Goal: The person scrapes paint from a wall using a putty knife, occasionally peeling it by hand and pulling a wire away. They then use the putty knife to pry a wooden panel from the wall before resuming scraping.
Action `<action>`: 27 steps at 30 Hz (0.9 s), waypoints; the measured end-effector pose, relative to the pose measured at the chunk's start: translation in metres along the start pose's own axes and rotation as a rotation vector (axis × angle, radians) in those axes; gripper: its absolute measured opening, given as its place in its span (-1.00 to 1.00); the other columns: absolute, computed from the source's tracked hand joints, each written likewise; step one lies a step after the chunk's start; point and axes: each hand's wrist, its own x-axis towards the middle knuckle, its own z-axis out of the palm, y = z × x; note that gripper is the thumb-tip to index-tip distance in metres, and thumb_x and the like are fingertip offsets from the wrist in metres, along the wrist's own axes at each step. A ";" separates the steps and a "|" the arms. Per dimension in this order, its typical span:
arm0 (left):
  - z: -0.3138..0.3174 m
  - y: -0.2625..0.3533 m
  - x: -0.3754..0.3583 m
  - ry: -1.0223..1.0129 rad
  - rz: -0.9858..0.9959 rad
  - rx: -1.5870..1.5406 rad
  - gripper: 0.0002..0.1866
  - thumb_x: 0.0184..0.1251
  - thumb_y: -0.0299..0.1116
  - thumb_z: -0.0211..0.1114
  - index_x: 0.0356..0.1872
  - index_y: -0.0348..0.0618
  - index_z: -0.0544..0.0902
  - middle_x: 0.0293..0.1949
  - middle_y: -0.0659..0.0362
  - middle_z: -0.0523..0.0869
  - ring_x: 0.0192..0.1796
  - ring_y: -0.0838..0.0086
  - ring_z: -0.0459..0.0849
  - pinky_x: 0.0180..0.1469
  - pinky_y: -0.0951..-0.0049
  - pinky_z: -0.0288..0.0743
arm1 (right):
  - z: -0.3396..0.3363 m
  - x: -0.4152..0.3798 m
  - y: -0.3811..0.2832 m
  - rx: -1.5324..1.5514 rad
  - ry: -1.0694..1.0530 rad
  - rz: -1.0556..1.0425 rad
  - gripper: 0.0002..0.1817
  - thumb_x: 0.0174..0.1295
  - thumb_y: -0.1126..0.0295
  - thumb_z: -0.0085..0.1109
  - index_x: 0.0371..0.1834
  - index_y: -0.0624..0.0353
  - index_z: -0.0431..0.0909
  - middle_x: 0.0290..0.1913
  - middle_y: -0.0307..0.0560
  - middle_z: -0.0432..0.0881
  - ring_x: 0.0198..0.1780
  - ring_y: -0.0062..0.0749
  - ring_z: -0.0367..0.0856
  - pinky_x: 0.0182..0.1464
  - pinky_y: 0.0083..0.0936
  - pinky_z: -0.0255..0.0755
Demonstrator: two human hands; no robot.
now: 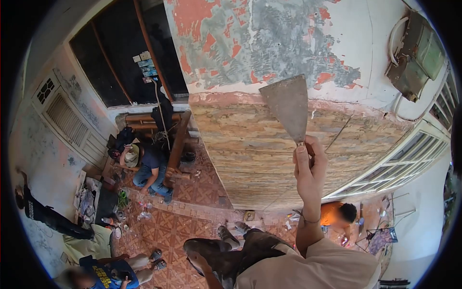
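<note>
A single wide, rounded view comes from a camera on the person's head, high above the tiled floor (168, 231) and tilted steeply down along the wall (269, 43). The wall is close in front, filling the upper middle. The floor lies far below, with the person's own legs at the bottom edge.

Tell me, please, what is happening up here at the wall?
Seen from high up, looking down, the person's right hand holds a scraper by its handle, with the wide blade pointing up against the wall, where red paint is patchy and flaking over grey and white. The left hand is not clearly in view. On the tiled floor below, a person in blue crouches by a wooden post, and a person in orange works near the wall's foot.
</note>
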 end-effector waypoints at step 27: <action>0.160 0.599 -0.119 -0.687 1.470 -0.326 -0.26 0.41 -0.56 0.24 0.61 -0.39 0.22 0.63 -0.18 0.20 0.65 -0.09 0.22 0.60 0.04 0.23 | -0.048 0.028 -0.021 -0.395 0.050 -0.295 -0.69 0.44 0.41 0.33 0.11 0.42 0.74 -0.60 -0.35 0.31 -0.54 -0.74 0.11 -0.49 -0.54 -0.11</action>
